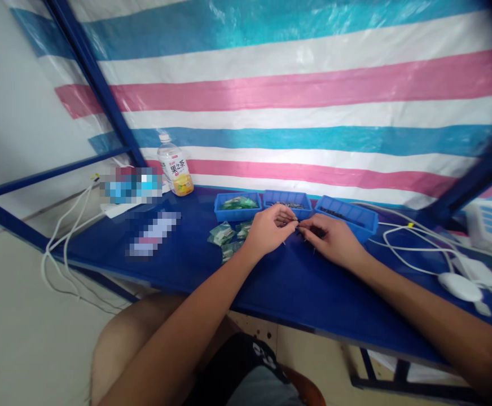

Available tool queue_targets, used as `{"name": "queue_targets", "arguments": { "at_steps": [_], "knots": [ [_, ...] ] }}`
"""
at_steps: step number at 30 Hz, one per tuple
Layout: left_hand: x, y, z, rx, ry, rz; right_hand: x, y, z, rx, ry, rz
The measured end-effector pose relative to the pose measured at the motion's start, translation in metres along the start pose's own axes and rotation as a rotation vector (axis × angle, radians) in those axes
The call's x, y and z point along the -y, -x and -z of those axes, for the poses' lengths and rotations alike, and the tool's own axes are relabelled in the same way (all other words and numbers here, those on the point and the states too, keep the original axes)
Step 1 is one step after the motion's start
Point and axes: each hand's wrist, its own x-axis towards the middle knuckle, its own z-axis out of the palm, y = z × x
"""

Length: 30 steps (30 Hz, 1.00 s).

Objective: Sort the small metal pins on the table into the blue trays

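My left hand and my right hand meet fingertip to fingertip over the blue table, pinching a tiny dark part between them. It is too small to identify. Just behind the hands stand three blue trays: the left tray with green packets, the middle tray and the right tray with small dark pieces. Loose green packets lie on the table left of my left hand.
A bottle of yellow drink stands at the back left. White cables hang over the left edge; more white cables and a white mouse-shaped device lie at right. A striped tarp walls the back.
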Motion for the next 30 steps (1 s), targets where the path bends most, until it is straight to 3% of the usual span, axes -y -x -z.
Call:
{"name": "queue_targets", "arguments": {
  "at_steps": [14,18,23,30],
  "knots": [
    [-0.001,0.0,0.0,0.015,0.029,0.032,0.008,0.0,0.0,0.024,-0.042,0.014],
    [-0.002,-0.001,0.002,0.022,-0.026,0.023,0.007,0.0,-0.001,0.018,-0.123,-0.087],
    [0.001,0.0,0.003,0.058,-0.227,-0.031,0.005,-0.001,0.001,-0.021,-0.29,-0.276],
    [0.011,0.005,0.004,0.218,-0.584,-0.234,0.006,-0.004,0.006,-0.068,-0.372,-0.315]
  ]
}}
